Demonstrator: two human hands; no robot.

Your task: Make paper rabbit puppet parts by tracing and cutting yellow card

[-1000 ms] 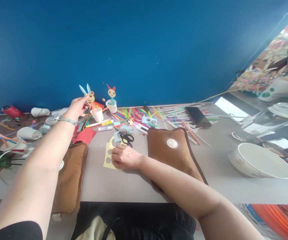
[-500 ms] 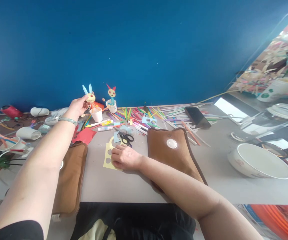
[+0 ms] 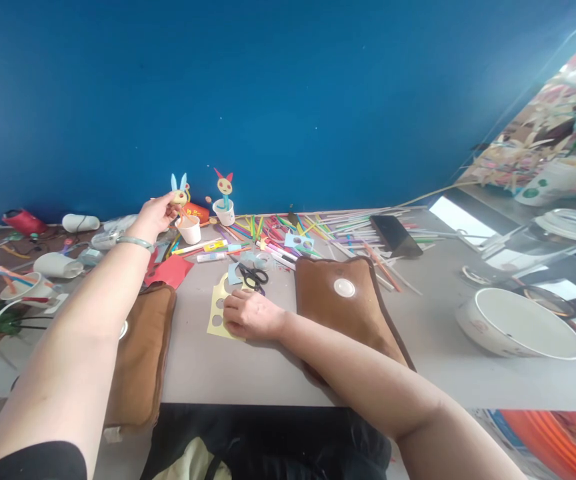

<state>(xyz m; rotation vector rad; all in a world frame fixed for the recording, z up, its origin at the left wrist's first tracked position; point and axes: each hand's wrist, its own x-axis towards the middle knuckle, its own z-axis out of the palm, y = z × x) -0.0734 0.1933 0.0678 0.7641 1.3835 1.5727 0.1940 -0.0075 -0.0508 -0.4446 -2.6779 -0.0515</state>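
Note:
At the back left, my left hand (image 3: pixel 158 215) pinches the paper rabbit figure (image 3: pixel 180 197), which has a yellow face and blue ears. Its orange stem runs down into a white paper cup (image 3: pixel 191 231). Just right of it, a second figure with red ears (image 3: pixel 225 187) stands in another white cup (image 3: pixel 225 215). My right hand (image 3: pixel 251 313) lies with curled fingers on a yellow paper sheet (image 3: pixel 215 321) with round holes cut in it; whether the fingers grip anything beneath is hidden. Black scissors (image 3: pixel 254 275) lie just beyond that hand.
Brown cushioned warmers (image 3: pixel 333 313) lie on both sides. Coloured sticks and markers (image 3: pixel 268 233) spread along the wall, with a black phone (image 3: pixel 395 235). Red paper (image 3: pixel 171 270) lies at left. A white bowl (image 3: pixel 523 323) and a clear container (image 3: pixel 548 237) stand at right.
The rabbit figure has straightened and dropped slightly in my left hand, its ears shifting right; its cup has moved slightly left. My right hand has stayed on the yellow sheet.

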